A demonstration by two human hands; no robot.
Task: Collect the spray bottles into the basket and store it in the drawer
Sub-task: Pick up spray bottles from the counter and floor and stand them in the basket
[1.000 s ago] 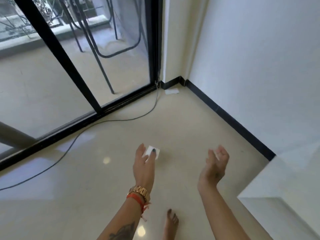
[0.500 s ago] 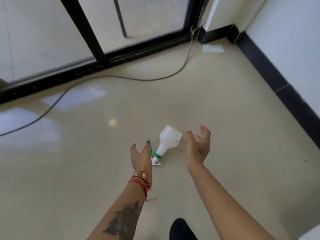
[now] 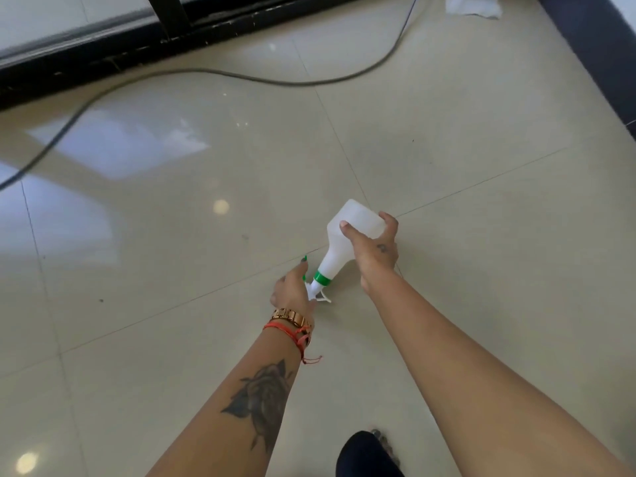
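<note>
Head view, left to right: half a second ago both your hands hung open above the spray bottle (image 3: 347, 242) lying on the floor (image 3: 172, 235). Now your left hand (image 3: 292, 287), at 7 o'clock of it, has fingers around the nozzle, and your right hand (image 3: 373, 251) is clamped on the body. First bottle secured; no basket or drawer in sight.

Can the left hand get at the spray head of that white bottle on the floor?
Probably yes: the left hand is already at the spray head of the bottle, nothing between them, while the right hand grips the body.
</note>
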